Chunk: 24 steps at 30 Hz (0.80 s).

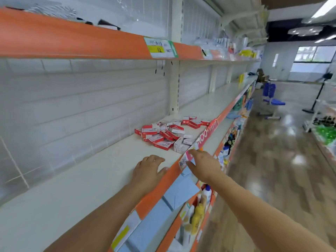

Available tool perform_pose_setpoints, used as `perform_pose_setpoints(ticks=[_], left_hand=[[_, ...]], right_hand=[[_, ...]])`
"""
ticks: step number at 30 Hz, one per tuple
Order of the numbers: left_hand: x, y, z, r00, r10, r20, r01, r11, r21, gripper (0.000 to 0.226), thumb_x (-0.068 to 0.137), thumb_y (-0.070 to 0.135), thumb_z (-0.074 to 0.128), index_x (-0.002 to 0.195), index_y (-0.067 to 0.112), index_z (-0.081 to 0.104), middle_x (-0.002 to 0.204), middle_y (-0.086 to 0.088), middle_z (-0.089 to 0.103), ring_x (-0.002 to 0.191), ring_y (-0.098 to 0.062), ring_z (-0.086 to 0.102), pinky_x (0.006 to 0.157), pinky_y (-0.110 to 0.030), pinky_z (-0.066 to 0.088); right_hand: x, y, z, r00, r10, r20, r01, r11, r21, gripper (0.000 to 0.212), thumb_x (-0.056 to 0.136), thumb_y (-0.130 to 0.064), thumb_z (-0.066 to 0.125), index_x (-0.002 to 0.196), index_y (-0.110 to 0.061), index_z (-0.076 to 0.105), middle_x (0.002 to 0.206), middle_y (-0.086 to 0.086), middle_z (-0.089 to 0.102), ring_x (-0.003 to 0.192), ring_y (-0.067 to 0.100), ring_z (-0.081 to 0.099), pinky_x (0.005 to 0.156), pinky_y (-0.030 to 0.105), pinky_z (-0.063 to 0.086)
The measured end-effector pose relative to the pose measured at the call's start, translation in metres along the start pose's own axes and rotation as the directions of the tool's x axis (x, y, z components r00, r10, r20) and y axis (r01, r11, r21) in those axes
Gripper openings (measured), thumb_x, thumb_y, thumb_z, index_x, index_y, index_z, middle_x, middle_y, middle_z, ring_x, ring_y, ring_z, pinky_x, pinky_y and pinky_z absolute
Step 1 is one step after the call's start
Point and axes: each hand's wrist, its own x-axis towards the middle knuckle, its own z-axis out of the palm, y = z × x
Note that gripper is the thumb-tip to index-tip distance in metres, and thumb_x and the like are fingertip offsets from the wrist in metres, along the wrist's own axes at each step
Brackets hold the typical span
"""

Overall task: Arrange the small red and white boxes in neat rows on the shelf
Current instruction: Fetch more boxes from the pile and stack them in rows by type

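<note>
Stretching along the left side of the aisle, a long white shelf [91,179] with an orange front edge [163,182] is taking most of the view. Above it, an upper shelf [72,39] with the same orange edge is carrying a price label [161,47]. On the right, a glossy wooden floor [272,160] is running toward a blue chair [273,99] far down the aisle.

Both bare forearms are reaching forward from the bottom. The left hand [148,170] is resting on the white shelf just behind the orange edge, its fingers lightly bent and holding nothing. The right hand [203,165] is hanging in front of the edge, fingers spread and relaxed, its fingertips touching or nearly touching a pink and white tag [185,160]; it is gripping nothing.

The small red and white boxes [167,135] are lying in a loose, untidy heap on the white shelf, beyond both hands and apart from them, some flat and some tilted over others.
</note>
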Motion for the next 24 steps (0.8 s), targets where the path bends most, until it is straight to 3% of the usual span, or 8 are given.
perform_pose_setpoints(ticks=[4,8,12,18,24], left_hand=[[0.046,0.000,0.009,0.995,-0.087,-0.043,0.088,0.996,0.012,0.043,0.099,0.039,0.040,0.140,0.026,0.040,0.144,0.004,0.039,0.131,-0.016,0.035,0.107,-0.031,0.031],[0.078,-0.012,0.021,0.984,-0.155,-0.086,0.161,0.985,0.066,0.044,0.097,0.032,0.045,0.141,0.027,0.039,0.145,0.004,0.038,0.130,-0.017,0.036,0.104,-0.032,0.034],[0.110,-0.025,0.027,0.971,-0.201,-0.126,0.214,0.972,0.094,0.046,0.096,0.029,0.049,0.141,0.024,0.040,0.146,0.003,0.038,0.131,-0.018,0.035,0.105,-0.031,0.033],[0.148,-0.034,0.034,0.975,-0.151,-0.162,0.170,0.979,0.111,0.043,0.094,0.023,0.046,0.137,0.026,0.045,0.141,0.005,0.044,0.127,-0.019,0.038,0.101,-0.030,0.033],[0.175,-0.033,0.044,0.975,-0.194,-0.111,0.204,0.975,0.083,0.044,0.090,0.024,0.054,0.133,0.021,0.043,0.133,0.001,0.050,0.121,-0.020,0.042,0.099,-0.032,0.036]], right_hand=[[0.059,0.015,-0.001,0.992,-0.125,-0.010,0.126,0.992,0.016,0.038,0.098,-0.030,0.043,0.133,-0.014,0.047,0.130,0.008,0.054,0.119,0.026,0.049,0.090,0.037,0.047],[0.104,0.009,0.011,0.973,-0.231,0.016,0.230,0.971,0.060,0.032,0.097,-0.021,0.040,0.125,-0.012,0.054,0.118,0.010,0.059,0.111,0.028,0.054,0.082,0.035,0.047],[0.136,-0.006,0.027,0.953,-0.301,0.030,0.298,0.952,0.069,0.032,0.096,-0.021,0.044,0.125,-0.010,0.053,0.119,0.012,0.060,0.110,0.028,0.054,0.086,0.038,0.050],[0.170,-0.020,0.041,0.958,-0.272,0.091,0.274,0.962,-0.012,0.036,0.096,-0.032,0.047,0.125,-0.011,0.050,0.121,0.010,0.058,0.112,0.027,0.052,0.090,0.039,0.047],[0.189,-0.026,0.052,0.960,-0.264,0.090,0.275,0.952,-0.138,0.024,0.091,-0.010,0.047,0.114,-0.009,0.055,0.114,0.009,0.062,0.110,0.024,0.054,0.083,0.036,0.048]])
